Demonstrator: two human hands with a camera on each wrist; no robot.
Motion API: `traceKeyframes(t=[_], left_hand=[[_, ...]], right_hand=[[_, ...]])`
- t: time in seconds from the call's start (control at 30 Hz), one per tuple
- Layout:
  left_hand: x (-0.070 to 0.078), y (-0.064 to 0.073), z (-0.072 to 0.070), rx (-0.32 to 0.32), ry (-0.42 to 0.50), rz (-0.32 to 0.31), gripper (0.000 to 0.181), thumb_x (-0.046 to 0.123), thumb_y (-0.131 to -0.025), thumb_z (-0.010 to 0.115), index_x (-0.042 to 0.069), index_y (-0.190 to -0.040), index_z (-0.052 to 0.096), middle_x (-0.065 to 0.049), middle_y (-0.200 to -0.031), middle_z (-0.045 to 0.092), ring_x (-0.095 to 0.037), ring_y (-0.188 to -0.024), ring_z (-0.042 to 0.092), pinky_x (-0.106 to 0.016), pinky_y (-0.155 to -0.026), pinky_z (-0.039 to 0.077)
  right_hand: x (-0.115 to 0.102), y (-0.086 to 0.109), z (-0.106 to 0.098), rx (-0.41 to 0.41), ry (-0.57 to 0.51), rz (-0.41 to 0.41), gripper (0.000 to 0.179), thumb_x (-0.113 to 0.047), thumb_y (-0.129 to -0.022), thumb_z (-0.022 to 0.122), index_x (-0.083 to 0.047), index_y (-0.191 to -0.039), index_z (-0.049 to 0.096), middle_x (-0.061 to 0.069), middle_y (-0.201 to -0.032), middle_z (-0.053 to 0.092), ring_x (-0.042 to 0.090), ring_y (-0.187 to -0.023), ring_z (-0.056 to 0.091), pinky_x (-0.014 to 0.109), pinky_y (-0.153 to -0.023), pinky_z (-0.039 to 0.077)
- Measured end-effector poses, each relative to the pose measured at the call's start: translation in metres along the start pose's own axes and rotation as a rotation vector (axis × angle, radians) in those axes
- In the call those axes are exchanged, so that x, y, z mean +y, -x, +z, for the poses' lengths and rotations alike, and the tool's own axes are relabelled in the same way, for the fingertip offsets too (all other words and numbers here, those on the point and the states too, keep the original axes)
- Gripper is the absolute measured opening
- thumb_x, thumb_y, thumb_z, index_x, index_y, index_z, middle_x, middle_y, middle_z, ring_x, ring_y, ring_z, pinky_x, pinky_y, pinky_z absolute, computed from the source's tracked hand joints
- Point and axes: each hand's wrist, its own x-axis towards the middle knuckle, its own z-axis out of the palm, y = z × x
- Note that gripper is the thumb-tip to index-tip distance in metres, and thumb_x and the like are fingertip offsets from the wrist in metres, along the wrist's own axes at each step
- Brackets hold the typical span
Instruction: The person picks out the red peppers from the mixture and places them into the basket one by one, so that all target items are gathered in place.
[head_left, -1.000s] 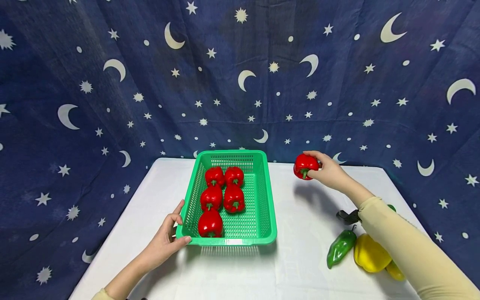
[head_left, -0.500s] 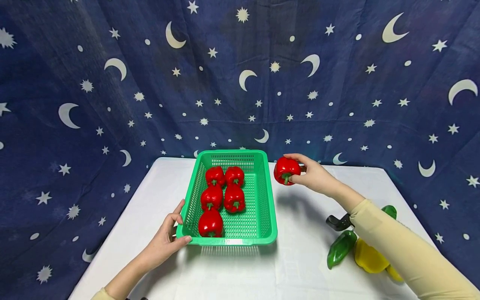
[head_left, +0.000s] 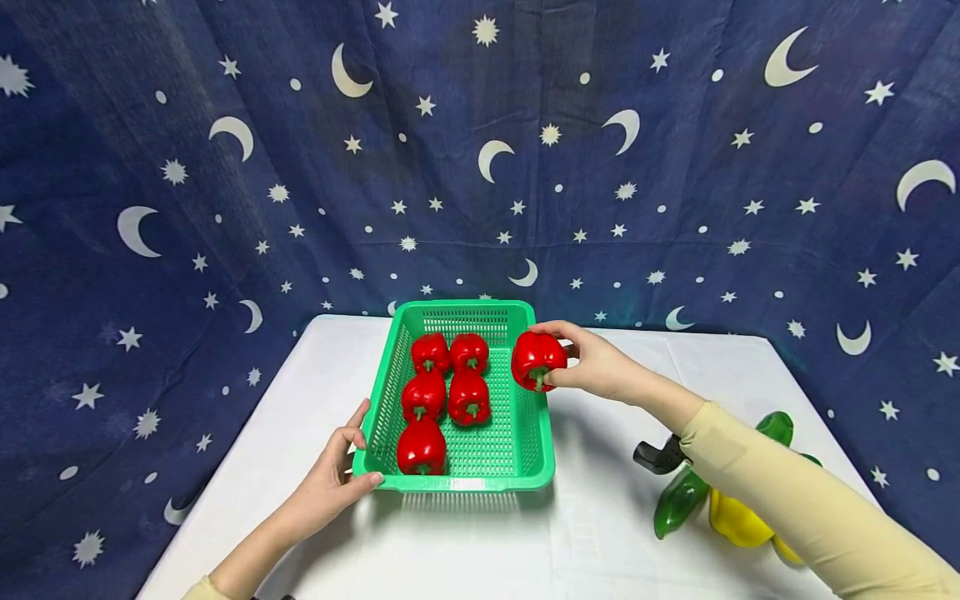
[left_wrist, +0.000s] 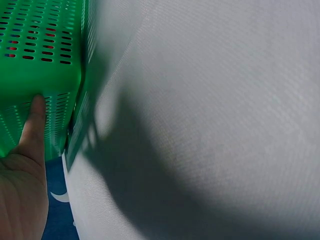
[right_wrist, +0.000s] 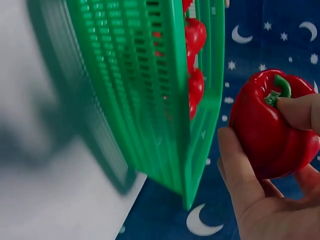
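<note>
My right hand (head_left: 600,364) grips a red bell pepper (head_left: 537,360) with a green stem, held up over the right rim of the green basket. In the right wrist view, the thumb presses beside the stem of the bell pepper (right_wrist: 272,127) and the fingers wrap its side. Several more red bell peppers (head_left: 423,396) lie in the left and middle of the green plastic basket (head_left: 450,482). At its front left corner, my left hand (head_left: 330,471) holds the basket, thumb on the front rim and fingers at the left side. One digit touches the basket (left_wrist: 45,80) in the left wrist view.
On the right of the white table (head_left: 600,533) lie a green chili pepper (head_left: 678,502), a yellow bell pepper (head_left: 738,521) and another green vegetable (head_left: 776,427), partly behind the right sleeve. A dark curtain (head_left: 450,167) with moons and stars hangs behind the table.
My right hand has carried the red bell pepper leftward and nearer, from right of the basket to over its right rim. The left hand and the basket stay in place.
</note>
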Motion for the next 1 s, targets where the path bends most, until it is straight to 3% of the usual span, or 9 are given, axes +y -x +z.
traceKeyframes(t=[0.27,0.53,0.73,1.0], left_hand=[[-0.001,0.0,0.0,0.005,0.002,0.009,0.038,-0.004,-0.095,0.067,0.003,-0.111,0.033,-0.01,-0.172,0.002,-0.055,-0.127,0.042,-0.034,-0.076,0.052],[-0.001,0.0,-0.001,-0.004,0.007,0.008,0.037,-0.005,-0.095,0.065,0.003,-0.112,0.033,-0.009,-0.172,0.0,-0.054,-0.129,0.042,-0.035,-0.078,0.052],[-0.001,0.001,-0.001,-0.004,-0.004,-0.001,0.037,-0.004,-0.096,0.065,0.004,-0.112,0.033,-0.009,-0.172,0.0,-0.056,-0.13,0.041,-0.035,-0.077,0.051],[0.0,0.0,-0.001,-0.003,-0.009,-0.017,0.038,-0.004,-0.096,0.065,0.006,-0.112,0.033,-0.008,-0.172,0.0,-0.056,-0.134,0.037,-0.035,-0.078,0.051]], right_hand=[[-0.011,-0.004,0.022,-0.077,-0.05,-0.01,0.07,0.0,-0.082,0.076,-0.018,-0.145,0.052,0.01,-0.137,0.053,0.034,-0.115,0.06,0.041,-0.082,0.059],[-0.018,-0.01,0.041,-0.106,0.102,0.026,0.073,-0.01,-0.079,0.082,-0.021,-0.145,0.052,0.003,-0.135,0.056,0.025,-0.112,0.06,0.037,-0.087,0.055],[-0.023,-0.013,0.054,-0.16,0.144,0.055,0.069,-0.01,-0.078,0.084,-0.016,-0.139,0.052,0.002,-0.132,0.056,0.024,-0.115,0.058,0.036,-0.091,0.053],[-0.025,-0.016,0.069,-0.21,0.213,0.084,0.069,-0.014,-0.078,0.087,-0.015,-0.137,0.052,0.0,-0.131,0.056,0.02,-0.115,0.056,0.033,-0.088,0.054]])
